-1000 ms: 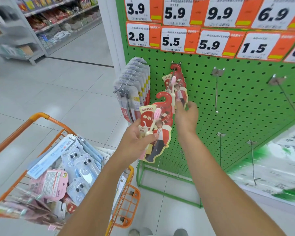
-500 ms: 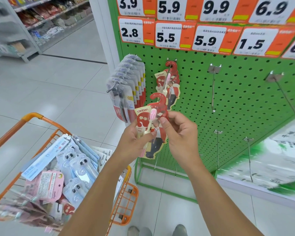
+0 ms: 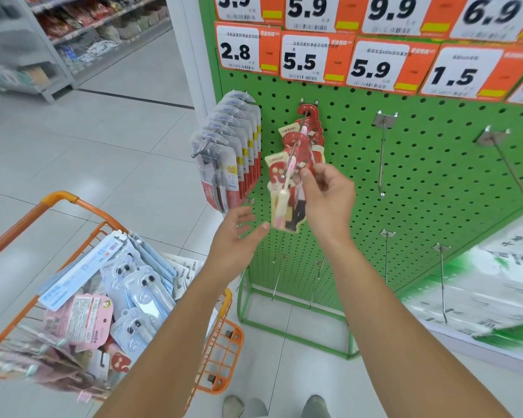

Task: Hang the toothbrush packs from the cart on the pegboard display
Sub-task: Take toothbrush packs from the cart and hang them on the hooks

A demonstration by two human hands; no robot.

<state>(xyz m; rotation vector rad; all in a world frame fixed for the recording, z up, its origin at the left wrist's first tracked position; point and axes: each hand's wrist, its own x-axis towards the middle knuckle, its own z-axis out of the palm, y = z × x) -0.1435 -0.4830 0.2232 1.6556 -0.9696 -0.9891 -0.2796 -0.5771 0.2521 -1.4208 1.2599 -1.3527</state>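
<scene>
Red toothbrush pack (image 3: 287, 188), pinched at centre frame by the right hand (image 3: 329, 194), should slide fully onto the peg (image 3: 299, 140) while the relaxed left hand (image 3: 236, 236) stays clear below.

pegboard (image 3: 404, 182): matt green metal | hooks (image 3: 382, 152): shiny metal | pack (image 3: 287, 188): glossy card

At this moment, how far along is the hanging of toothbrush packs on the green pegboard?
Done: a full row of clear-and-red blister packs and a few red cardboard toothbrush packs hang on hooks. In hand: the right hand pinches another red pack at that hook; the left hand is open below it. Left: the orange cart holds many packs, and several bare metal hooks remain.
</scene>
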